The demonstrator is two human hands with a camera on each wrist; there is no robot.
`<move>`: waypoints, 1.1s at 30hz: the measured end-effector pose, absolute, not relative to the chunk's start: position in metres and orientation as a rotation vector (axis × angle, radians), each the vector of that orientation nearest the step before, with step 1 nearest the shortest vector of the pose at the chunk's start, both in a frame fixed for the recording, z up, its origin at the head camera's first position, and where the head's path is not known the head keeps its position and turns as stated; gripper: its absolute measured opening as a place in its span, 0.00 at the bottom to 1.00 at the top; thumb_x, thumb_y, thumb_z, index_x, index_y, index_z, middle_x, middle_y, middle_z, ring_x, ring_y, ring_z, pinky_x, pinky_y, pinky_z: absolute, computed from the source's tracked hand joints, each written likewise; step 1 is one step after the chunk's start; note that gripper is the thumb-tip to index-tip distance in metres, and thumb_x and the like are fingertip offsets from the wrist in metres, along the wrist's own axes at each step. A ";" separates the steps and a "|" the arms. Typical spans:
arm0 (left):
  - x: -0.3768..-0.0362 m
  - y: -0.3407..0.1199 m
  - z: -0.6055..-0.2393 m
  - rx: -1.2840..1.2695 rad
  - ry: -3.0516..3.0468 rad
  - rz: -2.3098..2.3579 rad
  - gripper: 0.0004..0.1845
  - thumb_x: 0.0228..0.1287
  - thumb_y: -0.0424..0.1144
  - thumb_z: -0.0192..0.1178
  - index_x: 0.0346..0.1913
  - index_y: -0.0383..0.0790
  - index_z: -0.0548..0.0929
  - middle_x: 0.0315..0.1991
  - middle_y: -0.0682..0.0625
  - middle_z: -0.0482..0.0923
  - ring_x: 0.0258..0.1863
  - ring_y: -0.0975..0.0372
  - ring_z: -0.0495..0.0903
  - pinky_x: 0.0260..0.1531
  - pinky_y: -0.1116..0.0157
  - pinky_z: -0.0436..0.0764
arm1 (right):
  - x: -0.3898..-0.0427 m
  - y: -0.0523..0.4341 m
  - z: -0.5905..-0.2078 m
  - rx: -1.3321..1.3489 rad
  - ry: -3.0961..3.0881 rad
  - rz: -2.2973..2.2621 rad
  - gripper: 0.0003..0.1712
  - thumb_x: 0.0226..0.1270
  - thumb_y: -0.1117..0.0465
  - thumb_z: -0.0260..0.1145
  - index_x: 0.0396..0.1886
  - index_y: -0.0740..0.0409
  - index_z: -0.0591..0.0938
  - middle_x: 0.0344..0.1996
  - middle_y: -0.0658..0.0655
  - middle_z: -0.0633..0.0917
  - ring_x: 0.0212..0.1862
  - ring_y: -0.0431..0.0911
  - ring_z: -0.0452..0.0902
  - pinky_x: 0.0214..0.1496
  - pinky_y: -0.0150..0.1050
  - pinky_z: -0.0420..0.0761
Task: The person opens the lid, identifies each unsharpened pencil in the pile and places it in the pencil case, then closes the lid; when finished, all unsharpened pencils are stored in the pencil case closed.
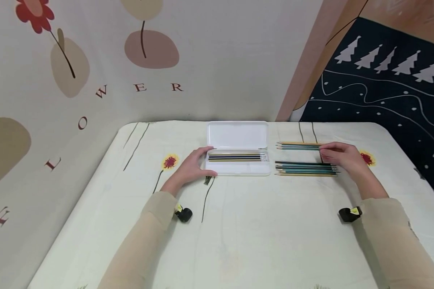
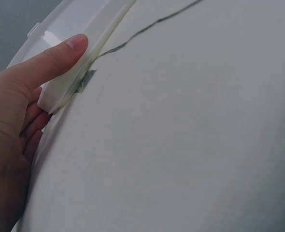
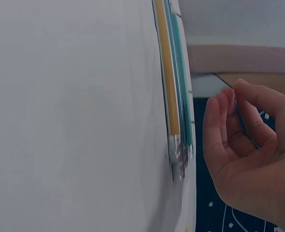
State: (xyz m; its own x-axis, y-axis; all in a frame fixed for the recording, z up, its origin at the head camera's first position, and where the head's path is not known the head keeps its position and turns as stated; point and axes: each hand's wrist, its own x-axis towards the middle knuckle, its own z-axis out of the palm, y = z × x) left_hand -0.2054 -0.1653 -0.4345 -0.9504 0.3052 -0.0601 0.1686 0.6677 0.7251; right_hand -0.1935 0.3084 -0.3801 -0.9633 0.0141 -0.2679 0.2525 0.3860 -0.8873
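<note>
Open pencil case (image 1: 238, 168) mid-table (image 1: 238, 241) w/ pencils (image 1: 237, 157) inside, two loose pencil rows (image 1: 305, 168) to its right, wall behind.

A home room set up for desk work.
You are seated at a counter (image 1: 238, 241) under a pale flower-print cloth, with a fabric backdrop (image 1: 58, 100) lettered "FLOWER" behind it and a dark tree-pattern hanging (image 1: 383, 88) to your right.

table (image 1: 238, 241) | pencil case (image 1: 237, 136) | loose pencils (image 1: 305, 168)
</note>
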 end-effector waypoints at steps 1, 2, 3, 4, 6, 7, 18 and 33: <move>-0.205 -0.165 -0.434 0.388 2.705 1.150 0.51 0.47 0.52 0.79 0.74 0.55 0.64 0.75 0.44 0.62 0.76 0.49 0.59 0.75 0.46 0.60 | -0.192 0.311 -0.380 0.242 2.429 -1.618 0.20 0.73 0.52 0.63 0.57 0.59 0.78 0.34 0.28 0.80 0.39 0.25 0.81 0.45 0.21 0.82; -0.205 -0.165 -0.434 0.388 2.703 1.152 0.51 0.46 0.52 0.79 0.74 0.55 0.64 0.75 0.44 0.62 0.76 0.49 0.59 0.75 0.46 0.60 | -0.191 0.314 -0.381 0.249 2.429 -1.629 0.19 0.72 0.53 0.63 0.56 0.57 0.79 0.34 0.28 0.80 0.39 0.24 0.81 0.45 0.21 0.82; -0.205 -0.165 -0.434 0.388 2.703 1.152 0.51 0.46 0.52 0.79 0.74 0.55 0.64 0.75 0.44 0.62 0.76 0.49 0.59 0.75 0.46 0.60 | -0.190 0.317 -0.381 0.256 2.426 -1.640 0.17 0.72 0.53 0.64 0.55 0.56 0.79 0.35 0.28 0.80 0.39 0.24 0.81 0.44 0.21 0.82; -0.206 -0.166 -0.435 0.390 2.702 1.154 0.51 0.46 0.52 0.79 0.74 0.55 0.64 0.75 0.44 0.62 0.76 0.49 0.59 0.75 0.46 0.59 | -0.189 0.320 -0.382 0.269 2.429 -1.643 0.15 0.72 0.53 0.64 0.53 0.53 0.80 0.34 0.28 0.80 0.38 0.23 0.81 0.44 0.21 0.82; -0.206 -0.166 -0.435 0.394 2.702 1.157 0.51 0.47 0.52 0.79 0.74 0.54 0.64 0.75 0.44 0.62 0.76 0.49 0.59 0.75 0.46 0.59 | -0.187 0.325 -0.383 0.284 2.437 -1.641 0.11 0.72 0.54 0.64 0.50 0.49 0.82 0.34 0.27 0.79 0.38 0.22 0.81 0.43 0.20 0.81; -0.206 -0.166 -0.435 0.396 2.701 1.158 0.51 0.47 0.52 0.79 0.74 0.54 0.64 0.75 0.44 0.62 0.76 0.49 0.59 0.75 0.46 0.59 | -0.187 0.327 -0.384 0.291 2.435 -1.645 0.09 0.72 0.55 0.64 0.49 0.46 0.82 0.33 0.27 0.80 0.37 0.22 0.81 0.43 0.20 0.81; -0.207 -0.166 -0.437 0.400 2.700 1.167 0.51 0.46 0.52 0.79 0.75 0.54 0.64 0.75 0.43 0.62 0.76 0.49 0.59 0.75 0.46 0.59 | -0.182 0.345 -0.388 0.359 2.463 -1.581 0.04 0.72 0.54 0.64 0.42 0.37 0.83 0.30 0.24 0.79 0.35 0.21 0.79 0.40 0.19 0.80; -0.206 -0.165 -0.437 0.381 2.716 1.136 0.52 0.46 0.52 0.79 0.75 0.54 0.64 0.74 0.43 0.63 0.76 0.49 0.60 0.75 0.47 0.60 | -0.185 0.357 -0.398 0.309 2.586 -1.151 0.36 0.70 0.44 0.64 0.69 0.60 0.71 0.47 0.38 0.75 0.49 0.39 0.67 0.46 0.27 0.69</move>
State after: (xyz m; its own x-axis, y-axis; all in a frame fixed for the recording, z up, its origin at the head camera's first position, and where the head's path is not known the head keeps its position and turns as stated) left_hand -0.2058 -0.1651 -0.4369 -0.9523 0.2990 -0.0603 0.1671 0.6768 0.7169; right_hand -0.1855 0.3566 -0.3984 -0.9341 0.0757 -0.3490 0.3099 0.6571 -0.6871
